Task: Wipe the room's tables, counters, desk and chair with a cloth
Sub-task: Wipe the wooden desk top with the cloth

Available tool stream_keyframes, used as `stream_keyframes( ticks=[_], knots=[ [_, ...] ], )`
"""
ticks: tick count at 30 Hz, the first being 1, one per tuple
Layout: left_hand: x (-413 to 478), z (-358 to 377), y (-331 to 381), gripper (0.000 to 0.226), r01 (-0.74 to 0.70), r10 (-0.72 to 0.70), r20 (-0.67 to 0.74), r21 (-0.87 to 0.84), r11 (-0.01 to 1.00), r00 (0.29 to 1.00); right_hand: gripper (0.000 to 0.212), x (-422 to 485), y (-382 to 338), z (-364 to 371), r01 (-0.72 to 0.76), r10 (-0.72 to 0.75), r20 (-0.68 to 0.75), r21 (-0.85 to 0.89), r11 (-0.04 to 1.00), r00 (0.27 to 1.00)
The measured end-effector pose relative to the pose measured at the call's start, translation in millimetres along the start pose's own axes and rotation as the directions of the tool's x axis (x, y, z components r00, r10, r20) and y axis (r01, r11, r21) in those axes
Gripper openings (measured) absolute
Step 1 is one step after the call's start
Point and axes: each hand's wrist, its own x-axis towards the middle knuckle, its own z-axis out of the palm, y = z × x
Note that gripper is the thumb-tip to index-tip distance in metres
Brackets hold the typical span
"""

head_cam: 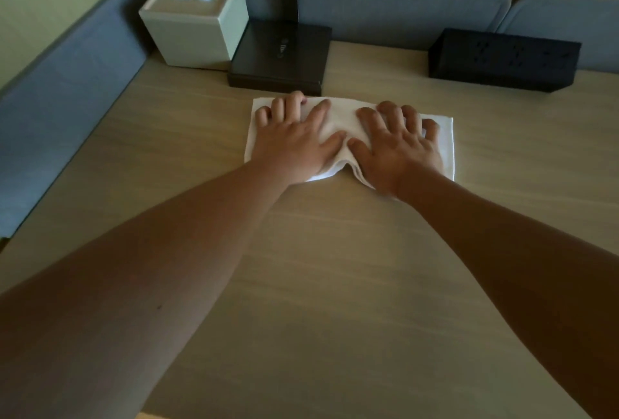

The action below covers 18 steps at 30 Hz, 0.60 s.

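A folded white cloth (341, 119) lies flat on the light wooden desk (335, 284), just in front of the black lamp base. My left hand (294, 144) presses on the cloth's left half with fingers spread. My right hand (398, 147) presses on its right half, fingers spread too. The two thumbs almost meet at the cloth's middle, where the fabric bunches up a little. Both palms hide much of the cloth.
At the back left stands a pale tissue box (196, 23) with a tissue sticking up. A black lamp base (279, 57) with its post sits beside it. A black power-socket block (502, 58) rests at the back right. Blue padded panels (67, 83) border the desk's left and rear.
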Motion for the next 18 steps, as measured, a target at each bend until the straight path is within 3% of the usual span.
stream_keyframes(
  ticks=[8, 18],
  knots=[
    [14.4, 5.9, 43.8, 0.061, 0.066, -0.064, -0.047, 0.038, 0.997, 0.997, 0.049, 35.5, 12.0, 1.6, -0.022, 0.029, -0.064, 0.097, 0.995, 0.998],
    [18.9, 2.3, 51.8, 0.056, 0.127, -0.126, -0.058, 0.016, 0.992, 0.990, 0.054, 56.7, 22.3, 2.8, 0.058, -0.057, -0.035, 0.039, 0.998, 0.998]
  ],
)
